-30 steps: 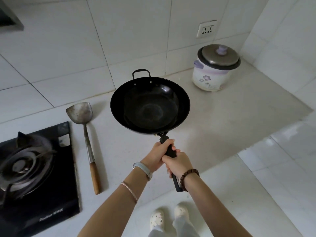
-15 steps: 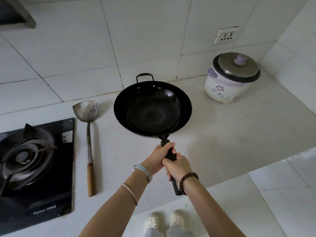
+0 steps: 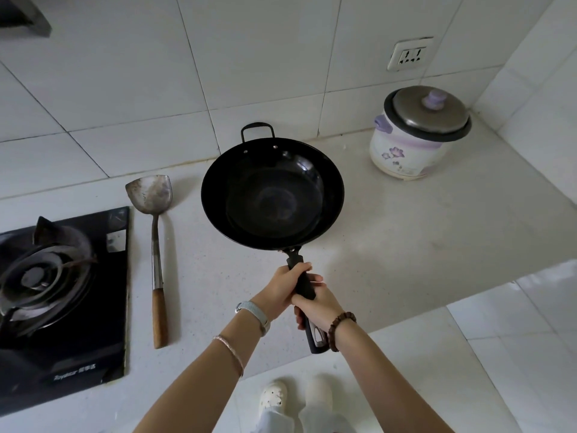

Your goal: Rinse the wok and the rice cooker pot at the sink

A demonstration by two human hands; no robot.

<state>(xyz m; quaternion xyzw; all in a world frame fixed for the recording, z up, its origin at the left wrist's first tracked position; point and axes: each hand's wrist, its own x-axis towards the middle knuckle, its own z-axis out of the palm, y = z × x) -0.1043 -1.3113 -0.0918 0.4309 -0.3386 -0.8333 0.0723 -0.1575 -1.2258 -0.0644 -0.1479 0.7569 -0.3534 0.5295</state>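
A black wok (image 3: pixel 272 195) with a small loop handle at its far rim is held in the air above the white counter, its inside empty. My left hand (image 3: pixel 282 290) grips the upper part of its long black handle. Just below it, my right hand (image 3: pixel 317 307) grips the same handle, whose end sticks out past my wrist. A white rice cooker (image 3: pixel 418 135) with purple flowers and a metal lid stands shut at the back right of the counter; its inner pot is hidden. No sink is in view.
A metal spatula with a wooden handle (image 3: pixel 156 245) lies on the counter (image 3: pixel 406 245) left of the wok. A black gas stove (image 3: pixel 56 301) fills the left side. A wall socket (image 3: pixel 409 56) sits above the cooker. The counter's edge drops to tiled floor at right.
The wok stays gripped by both hands in mid-air. The view has shifted, so the cooker, the spatula and the stove now sit further right and lower in frame.
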